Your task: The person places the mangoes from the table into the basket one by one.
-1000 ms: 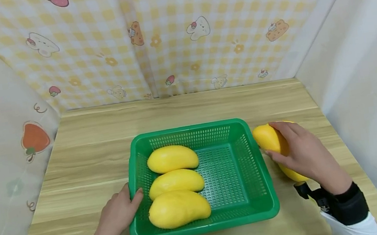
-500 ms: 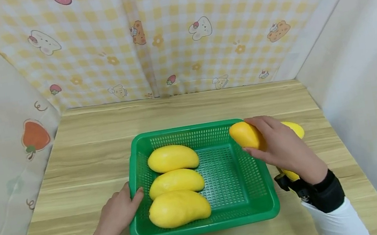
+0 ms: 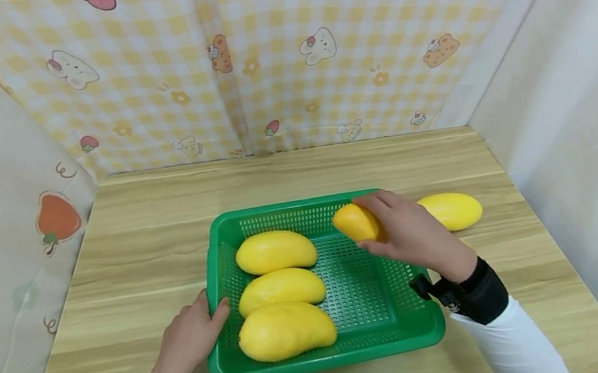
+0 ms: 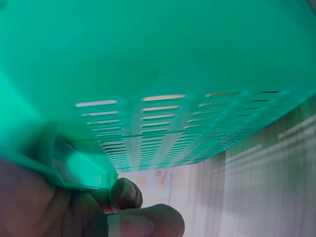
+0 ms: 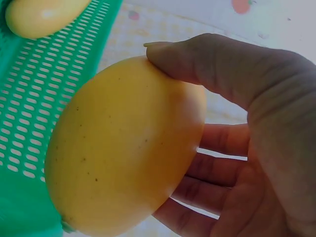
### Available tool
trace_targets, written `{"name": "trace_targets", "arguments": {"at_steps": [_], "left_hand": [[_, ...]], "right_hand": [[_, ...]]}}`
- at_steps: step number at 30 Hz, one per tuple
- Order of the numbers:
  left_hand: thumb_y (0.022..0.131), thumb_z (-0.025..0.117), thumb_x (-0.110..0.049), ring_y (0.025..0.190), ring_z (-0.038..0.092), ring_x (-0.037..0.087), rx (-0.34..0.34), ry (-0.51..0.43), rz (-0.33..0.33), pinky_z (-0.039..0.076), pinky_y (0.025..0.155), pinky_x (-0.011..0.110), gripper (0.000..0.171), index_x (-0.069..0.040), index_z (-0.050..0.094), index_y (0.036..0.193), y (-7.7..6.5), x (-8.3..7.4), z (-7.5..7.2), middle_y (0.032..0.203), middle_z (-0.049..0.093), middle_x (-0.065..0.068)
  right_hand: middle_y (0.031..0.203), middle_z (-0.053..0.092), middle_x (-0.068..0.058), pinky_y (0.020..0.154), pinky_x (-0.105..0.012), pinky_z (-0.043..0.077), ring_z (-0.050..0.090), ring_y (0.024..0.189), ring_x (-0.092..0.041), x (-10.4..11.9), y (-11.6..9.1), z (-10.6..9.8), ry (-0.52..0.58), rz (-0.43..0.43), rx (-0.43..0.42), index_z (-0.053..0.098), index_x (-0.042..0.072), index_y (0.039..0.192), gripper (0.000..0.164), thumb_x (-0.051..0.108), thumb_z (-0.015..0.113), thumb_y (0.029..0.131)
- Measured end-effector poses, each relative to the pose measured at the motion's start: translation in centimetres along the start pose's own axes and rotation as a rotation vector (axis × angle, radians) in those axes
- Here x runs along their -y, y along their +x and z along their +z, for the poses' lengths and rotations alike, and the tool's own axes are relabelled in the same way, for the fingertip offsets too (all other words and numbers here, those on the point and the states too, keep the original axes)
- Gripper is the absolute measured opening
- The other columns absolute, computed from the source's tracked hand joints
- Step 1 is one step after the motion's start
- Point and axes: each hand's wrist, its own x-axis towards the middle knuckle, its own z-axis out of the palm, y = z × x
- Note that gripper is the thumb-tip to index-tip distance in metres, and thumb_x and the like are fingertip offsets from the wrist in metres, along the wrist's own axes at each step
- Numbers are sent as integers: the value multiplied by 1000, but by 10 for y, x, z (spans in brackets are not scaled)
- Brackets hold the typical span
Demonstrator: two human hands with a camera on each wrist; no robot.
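Left hand point(image 3: 189, 341): curled round the left rim of the green basket point(image 3: 359, 356), which stands on the wooden tabletop point(image 3: 155, 234).
Basket load: near mango point(image 3: 286, 331), middle mango point(image 3: 285, 286) and far mango point(image 3: 276, 251), arranged in a column in the left half; the near one overlaps the middle one.
Right hand point(image 3: 410, 231): thumb and fingers grip the held mango point(image 3: 357, 223) from opposite sides.
Carried fruit: over the basket's far right part; contact with its floor cannot be told.
Loose mango point(image 3: 452, 210): on the tabletop, right of the basket.
Checked cloth point(image 3: 271, 74): yellow and white, at the far edge.
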Motion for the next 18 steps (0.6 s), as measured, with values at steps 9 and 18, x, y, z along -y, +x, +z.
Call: {"name": "trace_targets", "arguments": {"at_steps": [9,18], "left_hand": [[100,46,-30,45,54,14,-2,-13,-4,44,41,29,31,-1,51,110,1,-1,1,57,48,3],[100,46,-30,45,54,14,-7,-5,7,44,41,30,33,0,51,113,2,1,1,58,49,3]], "right_hand": [[120,56,-13,78,-39,51,57,102,-27,3,17,22,-69,-91,63,53,5,130,67,33,81,76],[120,56,-13,81,-38,50,55,106,-27,1,25,40,-98,-105,96,54,5,129,65,31,81,76]]}}
